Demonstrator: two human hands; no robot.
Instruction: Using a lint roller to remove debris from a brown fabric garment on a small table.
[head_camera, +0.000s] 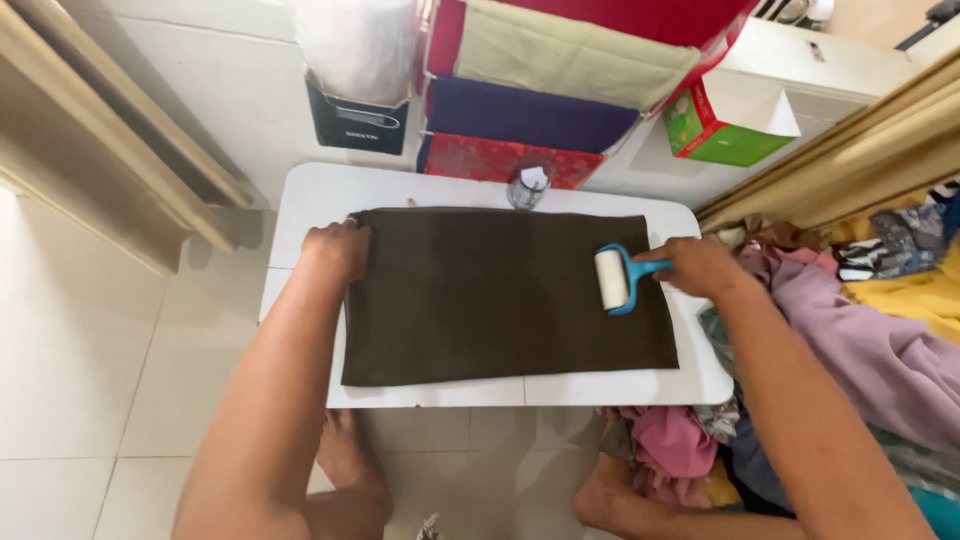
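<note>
It looked like a room in a home, used for laundry or sewing work. A small white table (300, 200) stood on a pale tiled floor (80, 380). A heap of mixed clothes (880, 300) lay past its right edge, and folded fabrics (530, 115) were stacked beyond its far edge beside curtains (850, 150).

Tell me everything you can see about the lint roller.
The lint roller has a white cylindrical roll on a bright blue plastic frame and handle. It lies on the right part of the dark brown cloth, roll upright in the picture, handle pointing right. The right hand closes on the handle; nothing else touches it.
</note>
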